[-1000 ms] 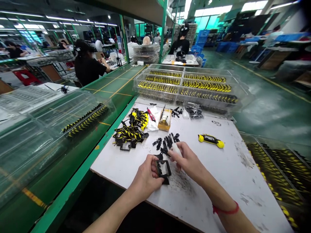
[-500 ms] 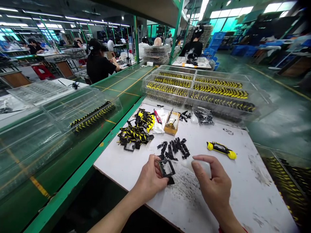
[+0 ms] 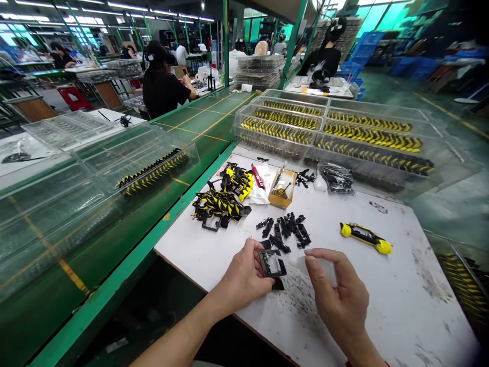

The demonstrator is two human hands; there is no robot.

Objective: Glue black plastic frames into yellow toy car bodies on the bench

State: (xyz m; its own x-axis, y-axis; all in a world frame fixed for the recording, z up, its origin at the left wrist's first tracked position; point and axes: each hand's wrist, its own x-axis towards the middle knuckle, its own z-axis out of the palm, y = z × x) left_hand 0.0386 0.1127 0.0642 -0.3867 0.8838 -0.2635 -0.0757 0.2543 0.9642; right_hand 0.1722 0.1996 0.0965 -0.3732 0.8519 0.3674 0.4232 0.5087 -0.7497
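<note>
Clock directions taken from the piece in the left hand, twelve pointing away from the wearer.

Left hand (image 3: 246,275): gripping a black rectangular plastic frame with a central window (image 3: 282,267), thumb near its lower edge, fingers behind. Frame tilted, held above the near edge of a white, smudged tabletop (image 3: 382,290). Dark flaps show above and below it.

Right hand (image 3: 338,290), at three o'clock: thumb and forefinger curled around a small translucent white plastic bottle (image 3: 329,271); its tip too faint to make out. Bottle and frame apart.

One o'clock, near: loose cluster of small black plastic parts (image 3: 283,228). Between ten and eleven: heap of black-and-yellow plastic pieces (image 3: 221,204). Twelve: tan open-topped box (image 3: 281,202); just left of it, a slim red-handled tool (image 3: 258,177) on crumpled white tissue (image 3: 260,197).

Between two and three, well apart: long black housing with rounded yellow ends (image 3: 365,238), lying alone. Between one and two: clear plastic bag of dark parts (image 3: 338,178). Beyond, at one: clear plastic trays (image 3: 321,127) with black-and-yellow rows. Far at eleven: seated co-worker in black (image 3: 164,89).
</note>
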